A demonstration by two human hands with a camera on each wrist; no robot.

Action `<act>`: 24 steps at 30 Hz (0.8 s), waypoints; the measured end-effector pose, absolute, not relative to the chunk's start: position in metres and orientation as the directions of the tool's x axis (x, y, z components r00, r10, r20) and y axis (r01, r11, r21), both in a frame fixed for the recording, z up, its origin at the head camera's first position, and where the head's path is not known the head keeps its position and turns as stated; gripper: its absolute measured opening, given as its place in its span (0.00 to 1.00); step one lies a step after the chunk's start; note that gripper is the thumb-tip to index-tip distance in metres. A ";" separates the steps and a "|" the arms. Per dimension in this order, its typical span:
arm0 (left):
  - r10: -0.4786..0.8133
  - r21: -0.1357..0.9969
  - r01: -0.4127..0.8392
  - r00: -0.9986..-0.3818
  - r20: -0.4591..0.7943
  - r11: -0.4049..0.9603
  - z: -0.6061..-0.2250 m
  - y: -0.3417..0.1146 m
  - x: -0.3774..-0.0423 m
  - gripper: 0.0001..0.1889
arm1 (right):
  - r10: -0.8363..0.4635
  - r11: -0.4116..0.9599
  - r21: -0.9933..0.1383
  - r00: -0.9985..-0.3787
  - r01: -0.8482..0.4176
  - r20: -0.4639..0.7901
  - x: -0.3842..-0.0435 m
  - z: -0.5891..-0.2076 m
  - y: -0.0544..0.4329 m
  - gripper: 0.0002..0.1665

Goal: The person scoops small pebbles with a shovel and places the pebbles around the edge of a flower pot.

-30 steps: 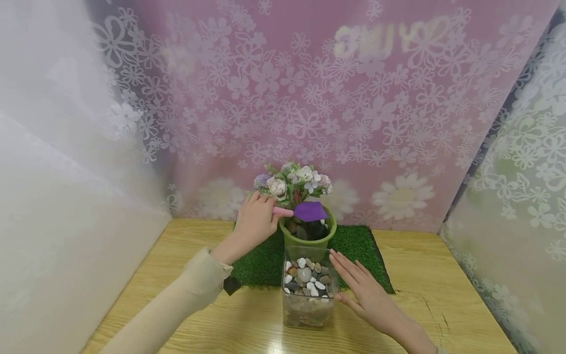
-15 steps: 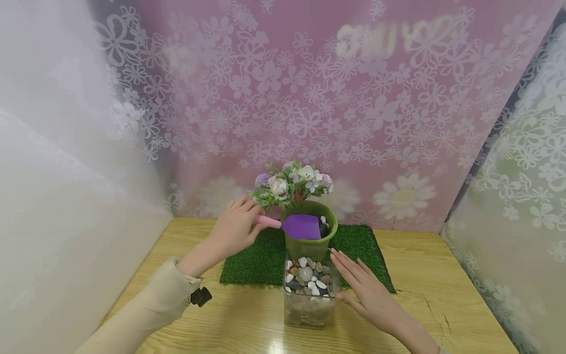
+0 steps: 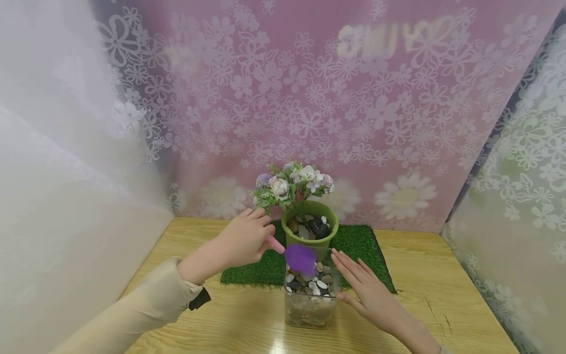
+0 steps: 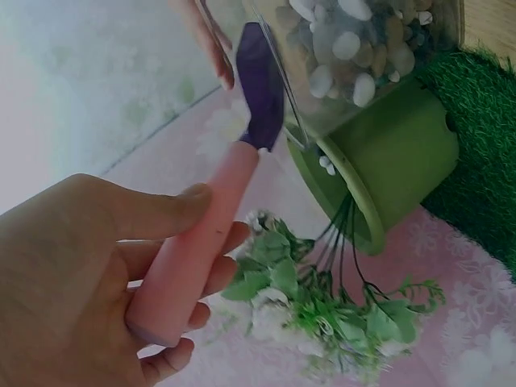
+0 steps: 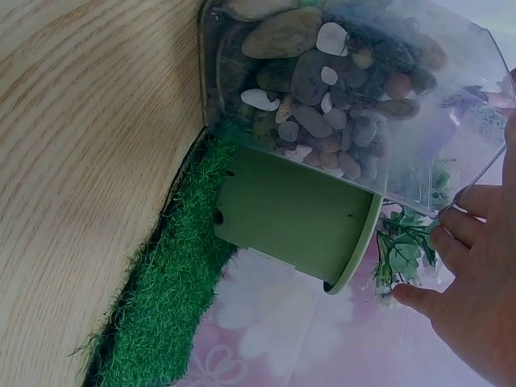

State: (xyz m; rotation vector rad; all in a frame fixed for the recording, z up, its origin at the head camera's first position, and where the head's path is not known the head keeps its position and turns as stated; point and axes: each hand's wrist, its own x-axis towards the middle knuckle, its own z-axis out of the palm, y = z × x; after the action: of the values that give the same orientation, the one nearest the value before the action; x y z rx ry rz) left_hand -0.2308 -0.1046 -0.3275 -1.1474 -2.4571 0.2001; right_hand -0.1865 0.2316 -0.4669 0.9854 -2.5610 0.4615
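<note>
My left hand (image 3: 247, 238) grips the pink handle of a small trowel (image 3: 300, 259) with a purple blade. In the head view the blade overlaps the top of a clear square container (image 3: 309, 309), which holds white, grey and brown pebbles (image 3: 319, 285). My right hand (image 3: 367, 290) rests straight fingers against the container's right rim; the right wrist view shows fingertips (image 5: 459, 226) at that edge. Behind the container stands a green flowerpot (image 3: 334, 231) with stones, among them a large black one (image 3: 319, 227), and artificial flowers (image 3: 292, 184).
A mat of artificial grass (image 3: 360, 253) lies under the pot on the wooden table (image 3: 221, 314). A pink flowered curtain (image 3: 283, 98) hangs close behind the pot, and pale sheets (image 3: 66, 172) close in both sides. A black strap (image 3: 200, 299) sits at the left cuff.
The trowel has come from over the flowerpot, back and down toward me, over the pebble container. Its blade now tilts downward. My right hand stays at the container's rim.
</note>
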 end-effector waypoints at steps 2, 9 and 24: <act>0.770 -0.339 0.691 -0.574 0.279 0.638 -0.326 -0.098 -0.227 0.05 | -0.574 0.704 -0.174 -0.695 -0.689 0.433 -0.186 -0.467 0.232 0.54; 0.780 -0.457 0.655 -0.603 0.165 0.603 -0.317 -0.070 -0.219 0.05 | -0.569 0.704 -0.191 -0.704 -0.684 0.425 -0.185 -0.466 0.231 0.54; 0.723 -0.501 0.599 -0.687 0.079 0.624 -0.292 -0.047 -0.203 0.19 | -0.564 0.709 -0.181 -0.702 -0.681 0.434 -0.185 -0.466 0.231 0.54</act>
State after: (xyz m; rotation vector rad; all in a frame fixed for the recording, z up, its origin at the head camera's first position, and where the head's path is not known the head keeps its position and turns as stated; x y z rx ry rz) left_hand -0.2026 -0.0473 -0.2921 -1.0735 -2.5767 0.6473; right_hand -0.1853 0.2305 -0.4664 0.9715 -2.5695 0.4712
